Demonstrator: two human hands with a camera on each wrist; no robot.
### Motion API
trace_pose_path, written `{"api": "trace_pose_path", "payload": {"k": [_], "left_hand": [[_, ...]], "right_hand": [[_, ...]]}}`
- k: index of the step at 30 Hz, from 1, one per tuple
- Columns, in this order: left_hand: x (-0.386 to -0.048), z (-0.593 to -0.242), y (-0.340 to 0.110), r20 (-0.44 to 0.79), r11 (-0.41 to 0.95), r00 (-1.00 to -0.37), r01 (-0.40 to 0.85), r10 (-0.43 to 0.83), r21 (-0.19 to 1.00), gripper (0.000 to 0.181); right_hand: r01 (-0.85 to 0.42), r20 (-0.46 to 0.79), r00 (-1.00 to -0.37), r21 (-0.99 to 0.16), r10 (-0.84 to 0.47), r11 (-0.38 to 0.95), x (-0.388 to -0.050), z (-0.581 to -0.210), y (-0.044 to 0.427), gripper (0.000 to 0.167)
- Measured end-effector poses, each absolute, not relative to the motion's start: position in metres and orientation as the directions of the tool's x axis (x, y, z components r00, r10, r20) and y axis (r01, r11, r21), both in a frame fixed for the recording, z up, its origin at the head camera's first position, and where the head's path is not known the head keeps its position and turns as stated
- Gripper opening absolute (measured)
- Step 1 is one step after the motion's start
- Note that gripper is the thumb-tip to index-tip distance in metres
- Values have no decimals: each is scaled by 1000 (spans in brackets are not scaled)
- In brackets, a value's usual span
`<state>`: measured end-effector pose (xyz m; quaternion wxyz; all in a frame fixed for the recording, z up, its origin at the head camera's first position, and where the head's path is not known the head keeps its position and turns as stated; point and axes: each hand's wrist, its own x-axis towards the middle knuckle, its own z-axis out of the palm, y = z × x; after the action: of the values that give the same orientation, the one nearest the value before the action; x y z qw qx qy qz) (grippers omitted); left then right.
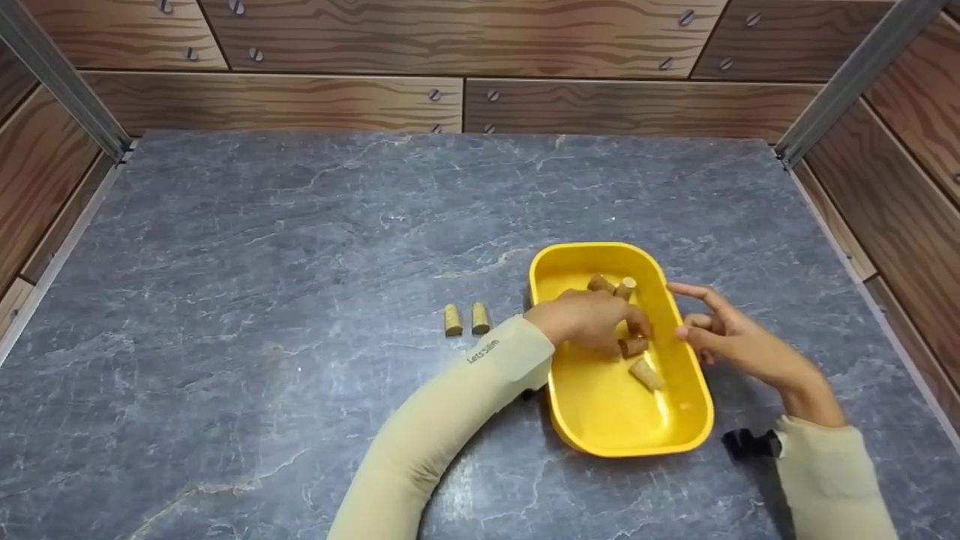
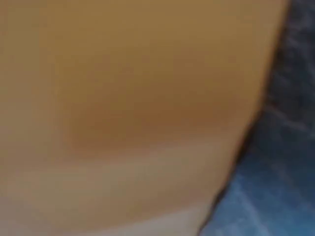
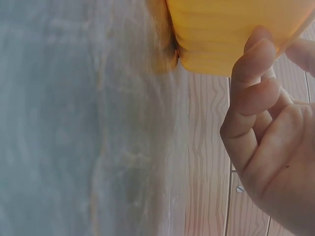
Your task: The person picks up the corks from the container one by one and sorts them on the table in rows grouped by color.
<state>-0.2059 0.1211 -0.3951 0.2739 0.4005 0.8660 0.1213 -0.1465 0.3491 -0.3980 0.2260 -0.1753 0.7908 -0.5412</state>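
Observation:
My left hand (image 1: 592,319) reaches over the left rim into a yellow tray (image 1: 600,416), fingers bent downward. A brown cork (image 1: 634,346) lies right by its fingertips; whether they grip it is hidden. Another cork (image 1: 646,374) rests nearer me in the tray, and a pale-topped cork (image 1: 625,287) and a brown cork (image 1: 601,284) are just beyond the hand. At the tray's right side, my right hand (image 1: 739,341) holds the rim, thumb on the edge. Its curled fingers (image 3: 253,61) touch the outer wall in the right wrist view. The left wrist view is blurred.
Two corks, a left one (image 1: 452,320) and a right one (image 1: 480,319), lie side by side on the dark marbled table (image 1: 247,247), left of the tray. Wood-patterned walls (image 1: 465,37) and metal posts (image 1: 64,75) bound the table.

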Motion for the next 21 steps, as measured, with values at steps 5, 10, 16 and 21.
{"api": "trace_pose_path", "payload": {"k": [5,10,16,21], "left_hand": [[-206,-400,121,-343,629,-527,639,777,442,32],[-205,-398,121,-341,631,-532,626,775,458,27],[-208,-387,109,-299,610,-536,631,790,479,33],[-211,-371,87,-235,603,-574,618,784,504,37]], "right_hand": [[-43,-160,-837,-934,-523,354,-146,-399,349,56],[-46,-155,-837,-936,-526,349,-146,-399,350,56],[-36,-161,-835,-939,-527,343,-145,-400,349,56],[-32,-163,-839,-938,-520,345,-145,-399,348,56]]}}
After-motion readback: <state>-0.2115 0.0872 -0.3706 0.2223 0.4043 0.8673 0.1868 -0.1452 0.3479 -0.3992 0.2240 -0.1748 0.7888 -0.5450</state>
